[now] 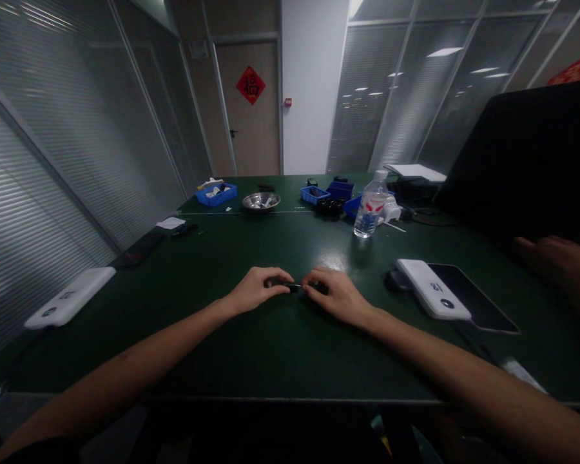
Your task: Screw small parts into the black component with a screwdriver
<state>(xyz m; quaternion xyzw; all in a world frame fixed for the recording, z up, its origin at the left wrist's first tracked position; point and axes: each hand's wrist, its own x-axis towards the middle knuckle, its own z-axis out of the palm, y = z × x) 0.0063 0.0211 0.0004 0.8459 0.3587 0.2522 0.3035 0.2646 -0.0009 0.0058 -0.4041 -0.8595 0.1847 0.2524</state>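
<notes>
small dark part (294, 287) low over green table (280, 348), centre, between both hands. long axis runs left-right. left hand (258, 290) fingertips pinched shut on left end; right hand (336, 296) fingertips pinched shut on right end; both equally near. part's ends hidden by fingers, shape unclear in dim light; contact with table not discernible.

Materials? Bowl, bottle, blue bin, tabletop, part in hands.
Bowl: probably stainless steel, grey with bright glints.
Bottle: clear plastic, see-through, printed label.
Blue bin: likely moulded plastic, flat uniform colour.
Tabletop: dark green, smooth semi-gloss coating; reflects ceiling light.
The dark part between left hand and right hand: too small to tell.
</notes>
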